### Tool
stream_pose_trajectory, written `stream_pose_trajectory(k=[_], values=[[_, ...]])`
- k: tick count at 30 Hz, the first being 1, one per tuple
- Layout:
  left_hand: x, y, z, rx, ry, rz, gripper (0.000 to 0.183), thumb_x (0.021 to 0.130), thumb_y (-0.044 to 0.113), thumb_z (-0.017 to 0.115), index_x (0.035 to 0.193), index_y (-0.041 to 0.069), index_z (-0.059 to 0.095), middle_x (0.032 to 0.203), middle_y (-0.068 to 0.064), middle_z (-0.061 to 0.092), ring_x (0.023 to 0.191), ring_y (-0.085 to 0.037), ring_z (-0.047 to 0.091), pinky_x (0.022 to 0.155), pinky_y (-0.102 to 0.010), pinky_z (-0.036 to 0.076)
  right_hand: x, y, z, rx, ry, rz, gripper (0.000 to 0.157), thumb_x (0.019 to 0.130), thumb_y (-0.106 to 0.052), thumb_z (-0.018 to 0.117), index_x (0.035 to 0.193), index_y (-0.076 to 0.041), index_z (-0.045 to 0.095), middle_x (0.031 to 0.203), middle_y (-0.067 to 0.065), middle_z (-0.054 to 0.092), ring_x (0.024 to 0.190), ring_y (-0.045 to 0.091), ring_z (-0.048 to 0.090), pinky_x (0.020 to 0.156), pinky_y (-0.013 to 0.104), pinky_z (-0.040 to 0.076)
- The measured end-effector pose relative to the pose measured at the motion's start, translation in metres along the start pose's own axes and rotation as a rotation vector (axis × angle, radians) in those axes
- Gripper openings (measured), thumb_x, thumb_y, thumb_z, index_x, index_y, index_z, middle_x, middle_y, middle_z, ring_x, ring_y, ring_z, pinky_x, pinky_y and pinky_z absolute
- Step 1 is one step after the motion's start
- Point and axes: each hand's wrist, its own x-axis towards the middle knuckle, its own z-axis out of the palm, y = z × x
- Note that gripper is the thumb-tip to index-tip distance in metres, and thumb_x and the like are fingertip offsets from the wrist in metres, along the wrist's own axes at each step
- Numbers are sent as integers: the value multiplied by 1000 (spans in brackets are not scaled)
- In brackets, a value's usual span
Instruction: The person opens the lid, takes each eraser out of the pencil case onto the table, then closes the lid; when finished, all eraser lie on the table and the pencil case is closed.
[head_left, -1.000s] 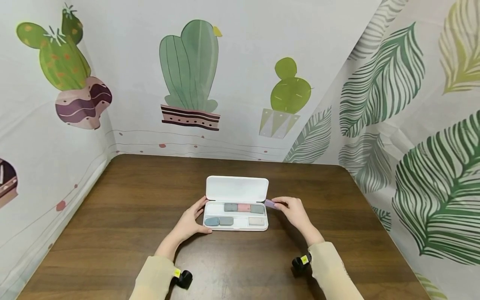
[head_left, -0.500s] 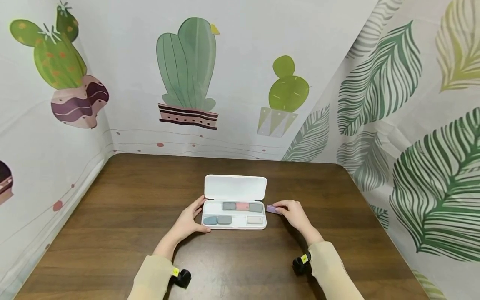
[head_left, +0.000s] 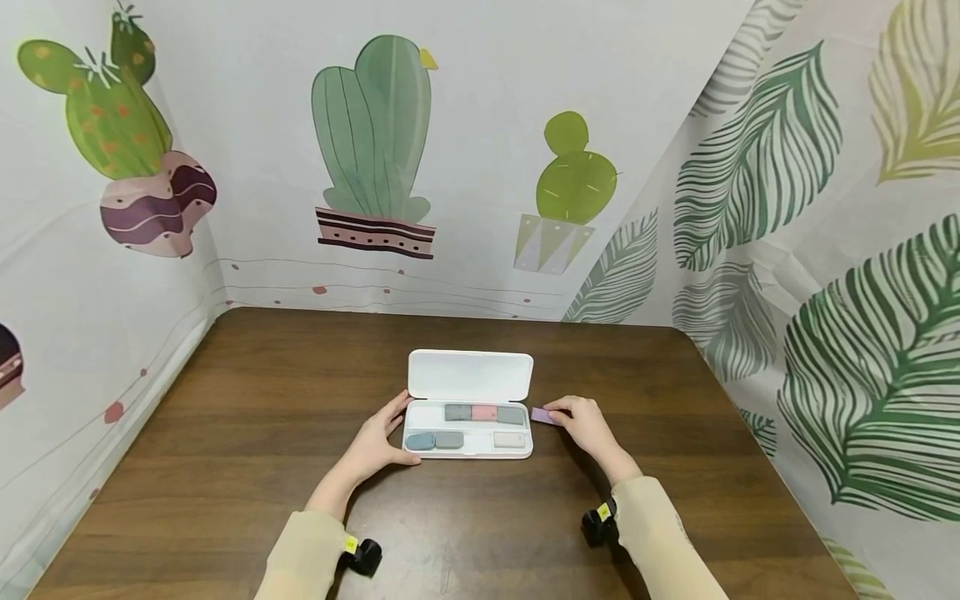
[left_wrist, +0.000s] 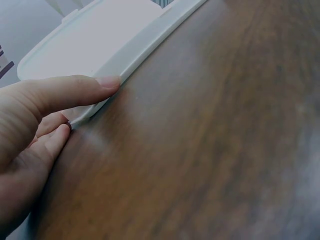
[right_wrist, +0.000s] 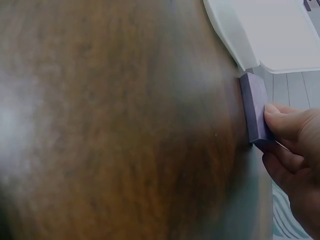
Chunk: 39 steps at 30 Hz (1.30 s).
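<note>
A white hinged case (head_left: 478, 442) lies on the table with its lid (head_left: 471, 375) raised at the back. My left hand (head_left: 377, 443) holds the case's left end, thumb at the front edge and fingers along the left side. Inside, the back row has two grey blocks and a pink block (head_left: 483, 412) between them. In front sit a blue block (head_left: 421, 441), a grey block (head_left: 449, 440) and, farther right, a whitish block (head_left: 509, 440). Just right of the case, my right hand (head_left: 588, 427) pinches a flat purple block (right_wrist: 256, 107) between thumb and fingers.
The brown wooden table (head_left: 480, 533) is backed by a white cloth wall (head_left: 480, 167) printed with cacti and leaves. Small black cameras (head_left: 366, 557) are strapped to both wrists.
The purple block moved slightly away from the case and toward me, then tilted slightly in the right hand. The left hand keeps its hold; the head view shifted slightly.
</note>
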Motion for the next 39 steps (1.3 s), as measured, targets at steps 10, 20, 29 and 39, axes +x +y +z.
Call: stream_pose_trajectory(k=[10,20,29,39], values=[[1,-1,-1,3,2,6,111,60,-6,88,149,-12,23,151,-32,34,142,-43,32,116,-46,34,5,5,2,-7,1,-24,10,86,-4,70,93,-3,77,94,13,74,93,31,70,85,49,58],[3,-1,0,-4,-5,-6,111,61,-6,88,150,-11,22,151,-32,34,143,-42,32,117,-45,34,8,10,3,2,1,-65,10,84,-1,71,91,-4,78,88,8,73,86,26,69,79,43,59],[2,0,-1,12,5,11,113,59,-5,90,149,-12,23,150,-32,36,142,-42,32,116,-46,34,8,6,2,13,-7,-36,11,85,-2,70,93,-3,77,92,11,74,91,28,69,83,45,59],[0,-2,0,10,9,13,113,59,-4,90,149,-12,23,150,-32,36,142,-42,33,116,-46,34,16,-38,1,66,80,-73,11,85,-1,71,95,-4,75,95,10,73,90,24,68,80,41,61]])
